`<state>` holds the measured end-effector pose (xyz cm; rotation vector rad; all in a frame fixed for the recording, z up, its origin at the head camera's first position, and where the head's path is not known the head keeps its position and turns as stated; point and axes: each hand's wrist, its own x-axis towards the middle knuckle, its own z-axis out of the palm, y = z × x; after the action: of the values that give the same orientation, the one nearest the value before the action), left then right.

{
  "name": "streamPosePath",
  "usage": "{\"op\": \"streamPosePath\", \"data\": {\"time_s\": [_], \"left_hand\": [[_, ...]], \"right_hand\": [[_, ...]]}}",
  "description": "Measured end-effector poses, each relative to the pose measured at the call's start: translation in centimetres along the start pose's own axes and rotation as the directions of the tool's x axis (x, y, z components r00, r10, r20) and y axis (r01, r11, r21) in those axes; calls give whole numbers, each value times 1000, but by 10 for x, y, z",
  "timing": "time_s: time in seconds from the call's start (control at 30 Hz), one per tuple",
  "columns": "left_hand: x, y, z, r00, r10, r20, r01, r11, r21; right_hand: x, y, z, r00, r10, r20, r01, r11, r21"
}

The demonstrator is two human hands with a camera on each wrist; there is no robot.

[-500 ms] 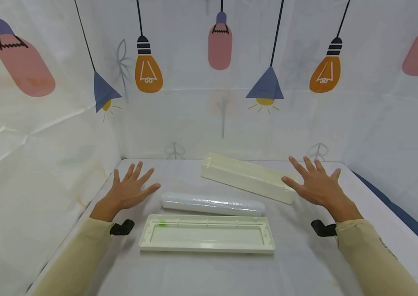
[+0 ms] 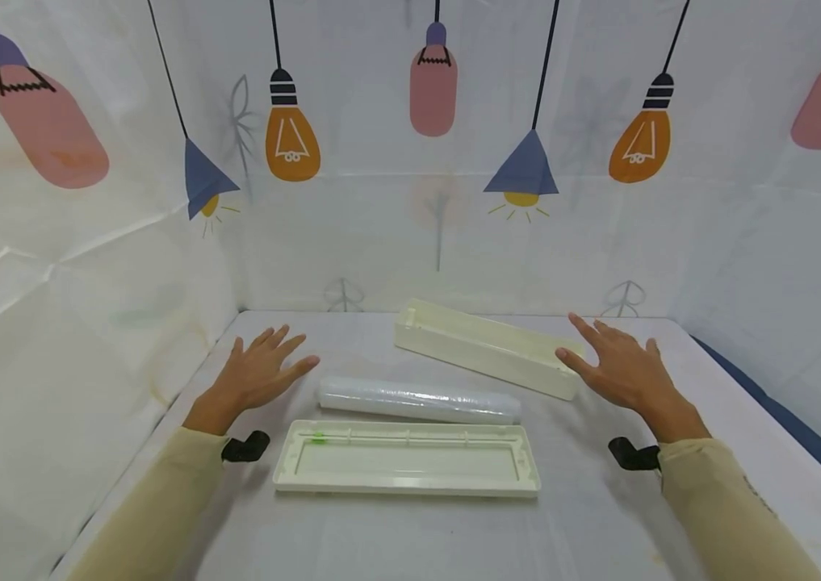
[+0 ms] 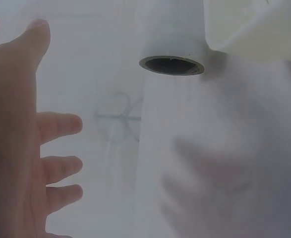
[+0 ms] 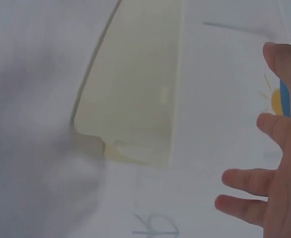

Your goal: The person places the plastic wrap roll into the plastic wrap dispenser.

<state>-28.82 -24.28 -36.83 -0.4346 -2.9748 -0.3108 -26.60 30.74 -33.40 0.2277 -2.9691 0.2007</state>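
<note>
My left hand [image 2: 256,377] hovers over the table's left side with fingers spread, holding nothing; the left end of a roll of clear plastic film [image 2: 417,400] is nearest to it. In the left wrist view the roll's hollow core [image 3: 171,65] faces the camera. My right hand [image 2: 624,371] is likewise spread, near the right end of a long cream box [image 2: 486,355], with a gap between them in the right wrist view. That box lies slanted at the back. In front of the roll sits a shallow cream lid [image 2: 407,464] with a small green piece [image 2: 319,439] on its rail.
A white cloth covers the table [image 2: 410,541]. White curtains [image 2: 410,226] printed with lamps and bulbs stand behind it and on both sides. A dark blue strip [image 2: 781,411] runs along the table's right edge.
Both hands have dipped slightly, and their fingertips sit a little lower. The left hand has shifted a bit to the right. The roll, box and lid have stayed put.
</note>
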Motion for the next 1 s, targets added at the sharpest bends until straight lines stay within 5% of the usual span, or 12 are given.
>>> {"op": "streamPosePath", "data": {"time_s": [0.3,0.6,1.0], "left_hand": [[8,11,10,999,33,-34,-38,988,-149],[24,36,9,999,41,-5,-41,964,-264],[52,56,26,1000,23,-20,-30,899,-438]], "right_hand": [[-3,1,12,999,32,-3,-31,994,109],[-8,2,26,991,105,-77,-86,973,216],[-9,7,43,972,207,-113,-162,934,317]]}}
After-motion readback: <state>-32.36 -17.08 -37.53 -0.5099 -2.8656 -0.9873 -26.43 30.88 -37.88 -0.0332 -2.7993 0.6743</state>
